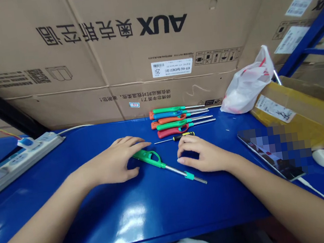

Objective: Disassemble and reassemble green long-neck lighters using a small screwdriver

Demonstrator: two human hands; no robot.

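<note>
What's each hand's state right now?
Left hand: open, at the handle end of the nearest green plastic lighter; contact unclear.
Right hand: open, loosely curled, nothing visibly held, near the black-and-yellow screwdriver.

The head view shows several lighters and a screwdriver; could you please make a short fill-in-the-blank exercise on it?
The lighter nearest the left hand has a ____ handle.
The screwdriver has a handle of black and ____.
In the row of lighters, the one closest to the screwdriver is ____.
The white power strip lies on the person's ____ side.

Missing words: green; yellow; red; left.
</note>
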